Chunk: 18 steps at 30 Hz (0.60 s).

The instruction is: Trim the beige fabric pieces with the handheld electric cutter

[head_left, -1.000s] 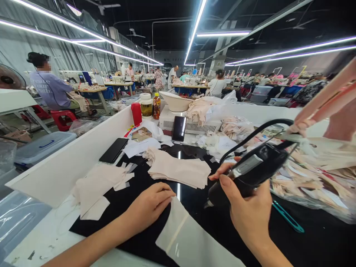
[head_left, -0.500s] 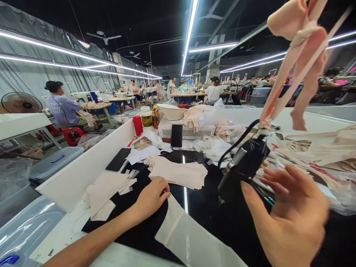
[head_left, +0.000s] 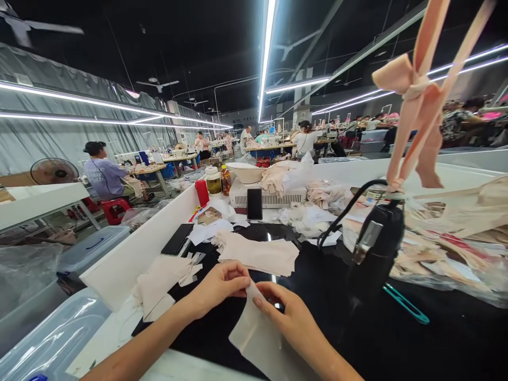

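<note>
A long translucent white strip (head_left: 257, 330) lies on the black tabletop and runs down toward the front edge. My left hand (head_left: 228, 286) is closed, pinching its upper end between thumb and fingers. Right beside it, my right hand (head_left: 283, 312) is closed on the same strip, thumb on top and fingers partly hidden behind. Behind both hands lies a stack of pale fabric pieces (head_left: 257, 254). Another pale stack (head_left: 162, 280) is at the left. A black handheld device (head_left: 377, 248) hangs from knotted pink fabric strips (head_left: 423, 106) at the right.
A teal tool (head_left: 407, 304) lies at the right, near heaped fabric and plastic (head_left: 456, 254). One dark phone (head_left: 177, 239) lies at the left, another (head_left: 254, 203) stands at the back. A low white wall (head_left: 143, 238) edges the left side; people sit beyond.
My right hand has moved left from beside the hanging device and closed on the strip. The device has swung to the right, and the teal tool now shows. The view has shifted slightly.
</note>
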Each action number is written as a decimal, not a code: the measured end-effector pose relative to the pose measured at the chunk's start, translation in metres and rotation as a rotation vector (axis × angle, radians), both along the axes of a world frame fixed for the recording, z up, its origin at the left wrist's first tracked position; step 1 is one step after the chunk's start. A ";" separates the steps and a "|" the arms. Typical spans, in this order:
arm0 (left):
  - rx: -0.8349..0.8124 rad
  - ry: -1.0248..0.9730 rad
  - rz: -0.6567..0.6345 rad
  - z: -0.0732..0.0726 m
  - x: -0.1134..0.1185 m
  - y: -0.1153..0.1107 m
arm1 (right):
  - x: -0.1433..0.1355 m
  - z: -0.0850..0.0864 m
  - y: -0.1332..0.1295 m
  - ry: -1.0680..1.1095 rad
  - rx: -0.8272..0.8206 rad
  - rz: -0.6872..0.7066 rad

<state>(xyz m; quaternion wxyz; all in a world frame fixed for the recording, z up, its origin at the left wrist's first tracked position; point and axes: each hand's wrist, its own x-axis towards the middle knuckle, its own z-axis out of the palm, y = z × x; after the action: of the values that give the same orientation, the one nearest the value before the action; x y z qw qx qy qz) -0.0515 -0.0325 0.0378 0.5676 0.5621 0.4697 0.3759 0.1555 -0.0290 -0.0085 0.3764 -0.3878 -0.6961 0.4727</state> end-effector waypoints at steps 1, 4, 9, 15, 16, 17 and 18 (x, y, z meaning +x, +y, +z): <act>-0.015 -0.023 0.011 0.002 0.000 -0.001 | -0.003 0.000 0.000 0.018 -0.011 0.012; -0.056 -0.085 0.056 0.003 -0.003 -0.001 | -0.006 -0.002 -0.001 0.037 -0.033 -0.006; -0.114 -0.171 0.126 -0.003 -0.006 0.002 | -0.007 -0.005 0.000 0.048 -0.062 -0.018; -0.164 -0.271 0.190 -0.011 -0.009 0.002 | -0.011 -0.007 -0.001 0.049 -0.083 0.001; -0.171 -0.287 0.200 -0.011 -0.010 0.002 | -0.011 -0.009 -0.001 0.049 -0.089 0.004; -0.178 -0.303 0.210 -0.012 -0.011 0.002 | -0.011 -0.011 -0.001 0.053 -0.096 0.007; -0.186 -0.318 0.221 -0.013 -0.012 0.002 | -0.010 -0.014 -0.001 0.060 -0.106 0.011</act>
<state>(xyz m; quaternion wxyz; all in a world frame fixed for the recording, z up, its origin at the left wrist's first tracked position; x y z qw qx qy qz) -0.0640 -0.0301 0.0252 0.6393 0.3861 0.4656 0.4747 0.1454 -0.0304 -0.0226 0.3733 -0.3891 -0.6606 0.5223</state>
